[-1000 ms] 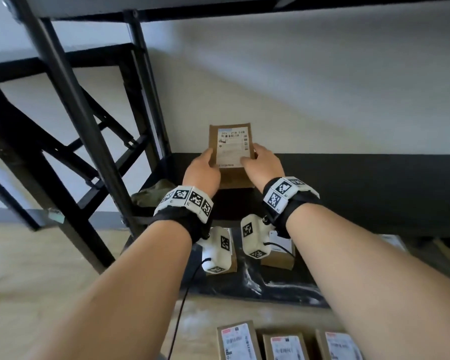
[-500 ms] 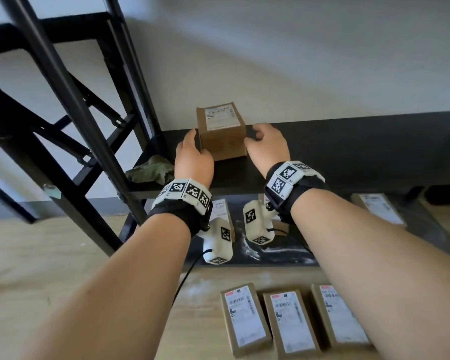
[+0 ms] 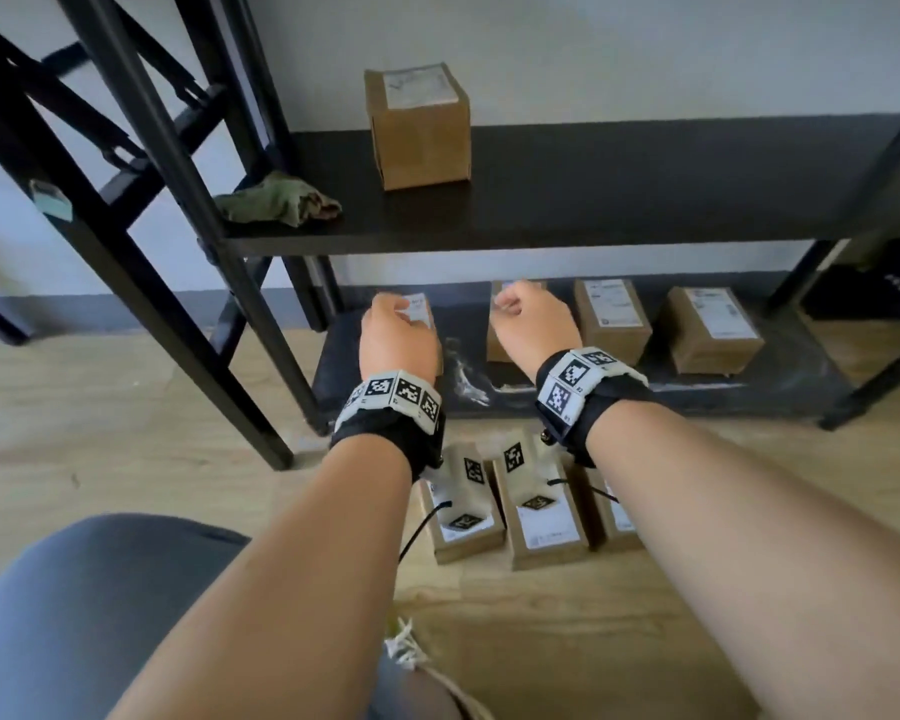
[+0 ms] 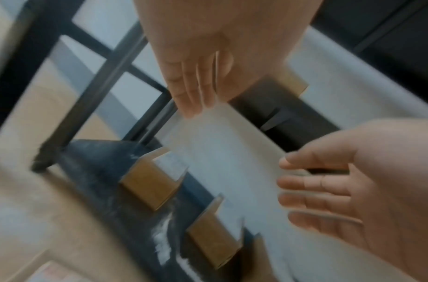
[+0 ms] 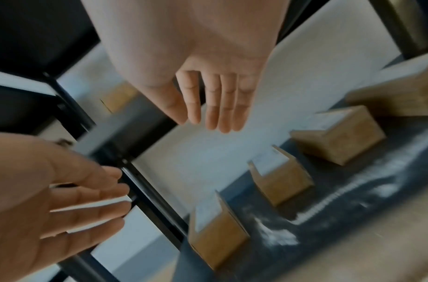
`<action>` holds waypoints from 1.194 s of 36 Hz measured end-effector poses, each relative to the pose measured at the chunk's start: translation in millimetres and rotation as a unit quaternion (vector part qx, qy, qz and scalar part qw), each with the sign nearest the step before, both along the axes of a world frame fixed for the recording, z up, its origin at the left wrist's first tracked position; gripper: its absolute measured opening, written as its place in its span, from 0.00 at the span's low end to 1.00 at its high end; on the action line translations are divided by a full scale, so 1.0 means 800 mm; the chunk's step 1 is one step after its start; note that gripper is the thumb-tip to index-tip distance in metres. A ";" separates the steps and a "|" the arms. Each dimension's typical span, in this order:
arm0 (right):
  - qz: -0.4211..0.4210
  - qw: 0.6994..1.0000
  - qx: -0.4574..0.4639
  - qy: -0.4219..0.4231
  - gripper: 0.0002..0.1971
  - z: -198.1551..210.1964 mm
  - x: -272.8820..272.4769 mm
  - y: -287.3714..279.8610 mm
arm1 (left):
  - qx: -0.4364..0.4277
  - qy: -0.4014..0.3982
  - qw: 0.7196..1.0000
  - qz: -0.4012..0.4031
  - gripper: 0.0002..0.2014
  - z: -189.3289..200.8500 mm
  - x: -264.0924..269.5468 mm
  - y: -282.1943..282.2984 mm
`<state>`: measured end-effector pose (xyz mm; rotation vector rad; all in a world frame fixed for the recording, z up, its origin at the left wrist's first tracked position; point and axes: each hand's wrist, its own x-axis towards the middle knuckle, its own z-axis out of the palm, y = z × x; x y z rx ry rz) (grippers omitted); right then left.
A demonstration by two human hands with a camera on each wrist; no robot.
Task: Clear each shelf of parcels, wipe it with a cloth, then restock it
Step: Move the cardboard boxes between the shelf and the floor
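shelving unit (image 3: pixel 188 163): black frame, two boards in view. middle shelf (image 3: pixel 619 200) holds one box (image 3: pixel 419 129) standing near the back, and a green cloth (image 3: pixel 279 202) bunched at its left end. judgement: this shelf is wiped and restocking is just begun, one parcel in. bottom shelf (image 3: pixel 567 397) carries four boxes, e.g. box at far right (image 3: pixel 713 324); pale smears on its front edge suggest it is not yet wiped. three boxes on the floor (image 3: pixel 541 517) wait in front, likely the rest for the middle shelf. left: restock, then clear and wipe the bottom.

left hand (image 3: pixel 398 337) and right hand (image 3: pixel 533 324) hang in front of the bottom shelf, empty, apart from each other. wrist views show fingers straight, close together, holding nothing.

hard to read: both wrist views motion-blurred; floor boxes partly hidden by forearms and wrist cams; box labels illegible; upper shelves cut off.
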<state>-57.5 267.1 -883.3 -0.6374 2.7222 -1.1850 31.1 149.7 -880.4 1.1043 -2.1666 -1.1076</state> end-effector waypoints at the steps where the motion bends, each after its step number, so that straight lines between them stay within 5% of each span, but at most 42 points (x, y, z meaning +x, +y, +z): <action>1: 0.008 0.999 0.023 -0.024 0.11 -0.019 0.002 0.004 | 0.010 -0.028 1.000 -0.002 0.16 -0.017 0.004 0.001; 9: 0.067 0.964 0.196 -0.167 0.19 -0.151 0.022 0.017 | 0.096 -0.314 0.943 -0.059 0.20 -0.156 0.029 0.003; 16: 0.102 0.919 0.303 -0.230 0.08 -0.223 0.052 0.014 | 0.145 -0.418 0.892 -0.094 0.17 -0.237 0.060 0.019; 27: 0.102 0.893 0.375 -0.226 0.09 -0.251 0.066 -0.002 | 0.263 -0.369 0.886 -0.104 0.17 -0.263 0.063 0.025; 30: 0.080 0.908 0.333 -0.239 0.05 -0.247 0.064 -0.006 | 0.275 -0.353 0.890 -0.089 0.11 -0.263 0.059 0.020; 34: 0.040 0.932 0.248 -0.261 0.22 -0.232 0.061 -0.005 | 0.284 -0.310 0.907 -0.037 0.01 -0.238 0.053 0.016; 43: -0.056 0.967 0.102 -0.225 0.23 -0.163 0.049 0.017 | 0.196 -0.212 0.954 -0.086 0.17 -0.162 0.033 0.028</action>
